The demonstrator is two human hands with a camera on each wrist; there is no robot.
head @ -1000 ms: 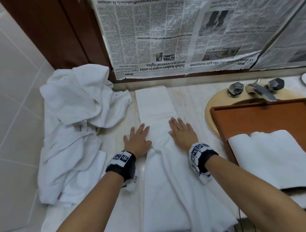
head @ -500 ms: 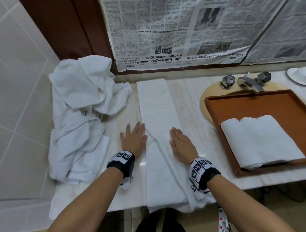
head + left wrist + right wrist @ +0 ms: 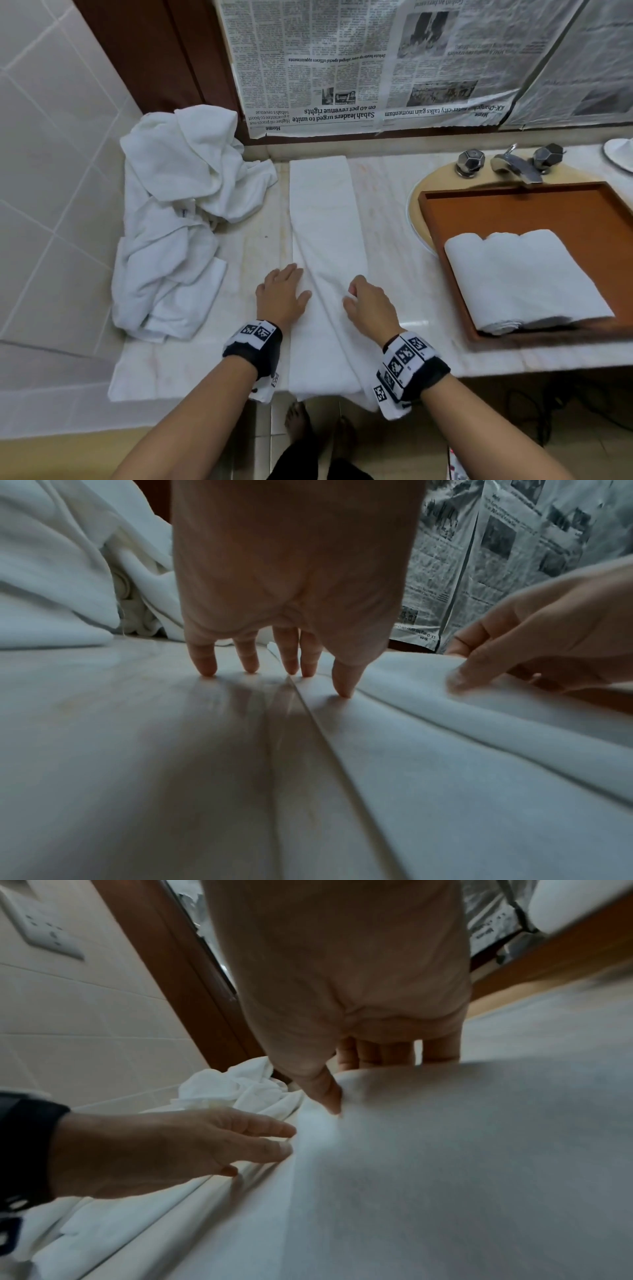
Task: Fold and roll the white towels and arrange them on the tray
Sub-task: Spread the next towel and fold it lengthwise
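A long white towel (image 3: 323,219), folded into a narrow strip, lies across the marble counter (image 3: 387,212) and hangs over its front edge. My left hand (image 3: 294,281) lies flat, its fingertips (image 3: 291,669) pressing the counter and the towel's left edge. My right hand (image 3: 352,291) has curled fingers and pinches a raised fold on the towel's right side, thumb (image 3: 330,1096) on top and fingers behind. Three rolled white towels (image 3: 524,277) lie side by side on the brown tray (image 3: 513,212) at the right.
A heap of crumpled white towels (image 3: 171,212) fills the counter's left end against the tiled wall. The tray sits over the sink (image 3: 416,192), with the tap (image 3: 513,164) behind it. Newspaper (image 3: 376,68) covers the mirror. A white dish (image 3: 620,154) stands far right.
Both hands slid back along the towel toward the counter's front edge. My right hand went from flat on the towel to curled round a fold. The head view pulled back.
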